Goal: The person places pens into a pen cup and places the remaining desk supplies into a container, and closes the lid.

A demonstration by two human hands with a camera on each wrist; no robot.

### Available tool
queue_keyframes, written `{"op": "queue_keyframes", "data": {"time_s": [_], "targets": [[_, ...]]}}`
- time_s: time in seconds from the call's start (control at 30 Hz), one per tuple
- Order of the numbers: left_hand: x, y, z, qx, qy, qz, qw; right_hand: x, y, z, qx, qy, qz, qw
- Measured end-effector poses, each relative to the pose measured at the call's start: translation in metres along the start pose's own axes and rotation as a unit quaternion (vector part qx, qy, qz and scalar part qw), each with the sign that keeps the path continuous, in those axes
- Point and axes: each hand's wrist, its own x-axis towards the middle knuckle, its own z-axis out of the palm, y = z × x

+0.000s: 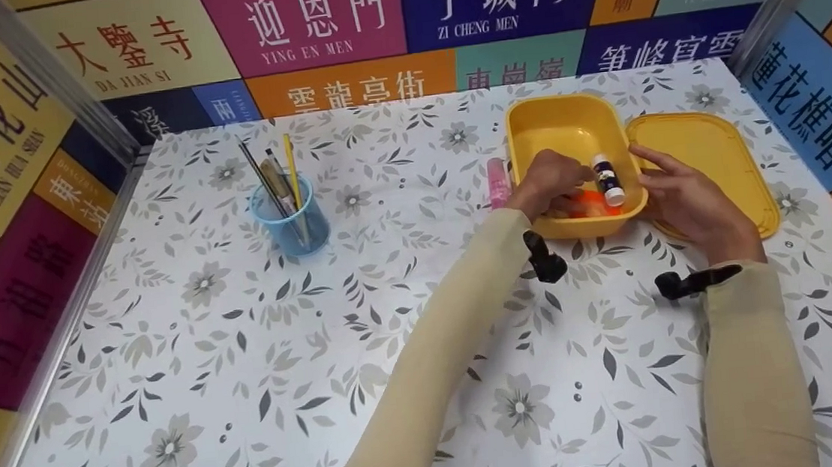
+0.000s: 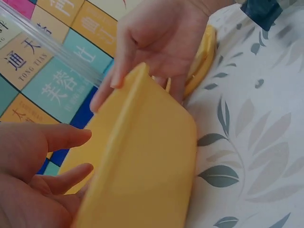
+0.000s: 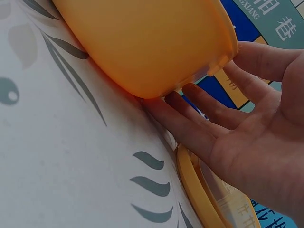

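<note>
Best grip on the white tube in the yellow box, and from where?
Pinch the white tube round its dark-labelled middle, from above, across its length. It's a slim cylinder inside the open-topped yellow box, whose sides would likely hinder a low approach. The left hand reaches into the box, so seems well placed.

Box (image 1: 583, 229) was yellow, lid (image 1: 715, 162) right of it likewise; cup (image 1: 308, 229) left of it, light blue; table (image 1: 283, 441) beneath, white, grey-flowered.

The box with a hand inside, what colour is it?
The box is yellow; it shows best in the head view.
</note>
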Motion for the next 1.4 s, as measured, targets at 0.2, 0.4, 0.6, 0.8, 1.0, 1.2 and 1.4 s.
{"op": "queue_keyframes", "data": {"time_s": [0.2,0.4,0.6,0.8,1.0,1.2,1.4], "targets": [[-0.007,0.004,-0.018,-0.046,-0.039,0.056,0.9966,-0.002,0.0,0.0,-0.003,0.007,0.002,1.0],[-0.019,0.002,-0.039,-0.022,-0.03,0.106,0.9937,0.0,0.001,0.002,-0.008,0.009,-0.004,1.0],[-0.024,-0.008,-0.061,-0.024,-0.016,0.148,0.9886,0.0,0.002,0.003,-0.017,0.017,-0.001,1.0],[-0.012,-0.028,-0.085,-0.029,-0.006,0.168,0.9853,0.0,0.002,0.003,-0.02,0.014,0.001,1.0],[0.002,-0.044,-0.1,-0.006,0.012,0.149,0.9887,-0.001,0.001,0.002,-0.018,0.007,-0.003,1.0],[0.013,-0.058,-0.102,0.007,0.023,0.15,0.9885,-0.002,0.001,0.002,-0.031,0.007,0.008,0.999],[0.02,-0.066,-0.101,0.008,0.045,0.125,0.991,-0.001,-0.002,0.004,-0.032,0.015,0.008,0.999]]}}
